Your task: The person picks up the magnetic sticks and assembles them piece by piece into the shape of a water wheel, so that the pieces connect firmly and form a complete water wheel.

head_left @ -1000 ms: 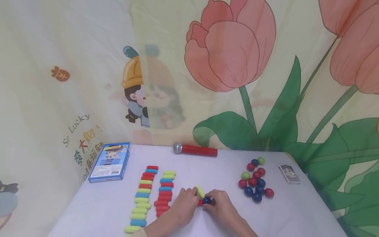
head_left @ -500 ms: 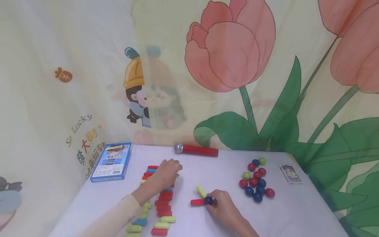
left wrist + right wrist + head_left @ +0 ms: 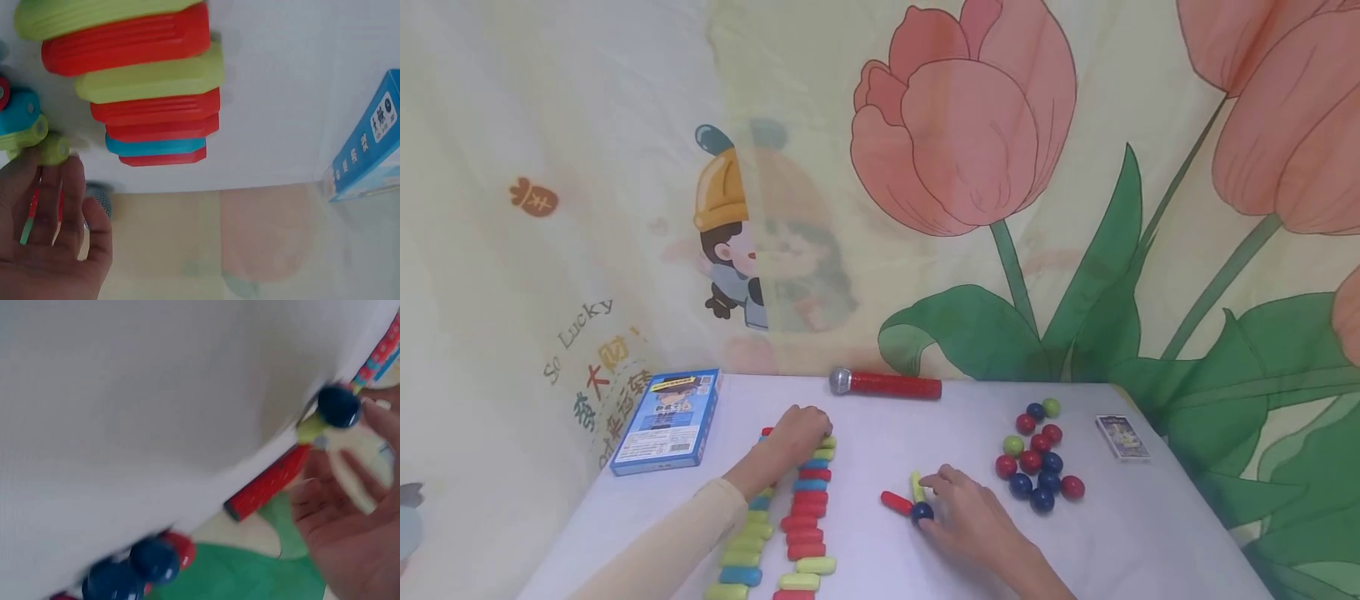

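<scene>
My right hand (image 3: 964, 515) lies on the white table with its fingers spread. One fingertip touches a dark blue ball (image 3: 922, 512), which joins a yellow stick (image 3: 917, 486) and a red stick (image 3: 897, 502). The right wrist view shows that ball (image 3: 338, 405) and the yellow stick (image 3: 310, 428) just off my fingers (image 3: 375, 422). My left hand (image 3: 801, 427) rests on the far end of two rows of red, yellow-green and blue sticks (image 3: 805, 508). In the left wrist view its fingertips (image 3: 59, 178) touch a yellow-green stick (image 3: 53, 149).
A cluster of several red, blue and green balls (image 3: 1037, 462) lies right of my right hand. A red microphone (image 3: 886, 384) lies at the table's back edge, a blue box (image 3: 666, 421) at the left and a small card pack (image 3: 1122, 437) at the far right. A printed curtain hangs behind.
My left hand left the ball and sticks and went to the far end of the stick rows. My right hand loosened from a pinch on the blue ball to spread fingers.
</scene>
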A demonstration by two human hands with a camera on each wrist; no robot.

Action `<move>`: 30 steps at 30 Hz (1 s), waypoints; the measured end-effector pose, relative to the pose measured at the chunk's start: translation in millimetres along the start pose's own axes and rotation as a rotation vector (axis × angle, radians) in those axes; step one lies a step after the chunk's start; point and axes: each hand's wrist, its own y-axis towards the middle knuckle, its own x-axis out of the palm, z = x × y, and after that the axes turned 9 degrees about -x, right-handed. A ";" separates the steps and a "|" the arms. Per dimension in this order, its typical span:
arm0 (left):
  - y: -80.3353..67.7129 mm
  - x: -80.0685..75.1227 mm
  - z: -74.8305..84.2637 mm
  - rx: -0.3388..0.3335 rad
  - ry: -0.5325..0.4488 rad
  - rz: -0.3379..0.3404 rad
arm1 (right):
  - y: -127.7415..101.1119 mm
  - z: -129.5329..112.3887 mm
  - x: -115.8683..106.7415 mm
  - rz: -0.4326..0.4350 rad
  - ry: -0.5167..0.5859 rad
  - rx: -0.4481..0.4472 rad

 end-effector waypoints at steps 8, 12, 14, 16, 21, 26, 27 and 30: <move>-31.1 -15.8 41.8 0.048 -0.194 0.092 | 4.0 6.6 -4.8 -0.111 -0.163 -0.317; -46.1 -20.5 73.6 0.078 -0.285 -0.006 | 4.7 5.2 -0.6 -0.038 -0.184 -0.312; -49.4 -16.5 85.0 0.067 -0.289 -0.058 | 4.9 4.7 1.7 0.006 -0.186 -0.314; -50.2 -10.7 93.2 0.050 -0.272 -0.093 | 5.0 3.3 3.5 0.050 -0.193 -0.324; -48.2 4.4 105.6 0.044 -0.218 -0.131 | 4.7 -1.0 6.6 0.099 -0.197 -0.332; -48.1 10.5 109.9 0.072 -0.183 -0.150 | 5.8 -4.0 11.4 0.114 -0.226 -0.324; -48.2 10.5 109.9 0.079 -0.178 -0.150 | 6.2 -4.2 11.8 0.116 -0.236 -0.323; -48.5 8.9 108.8 0.086 -0.194 -0.136 | 6.9 -4.1 12.9 0.111 -0.255 -0.307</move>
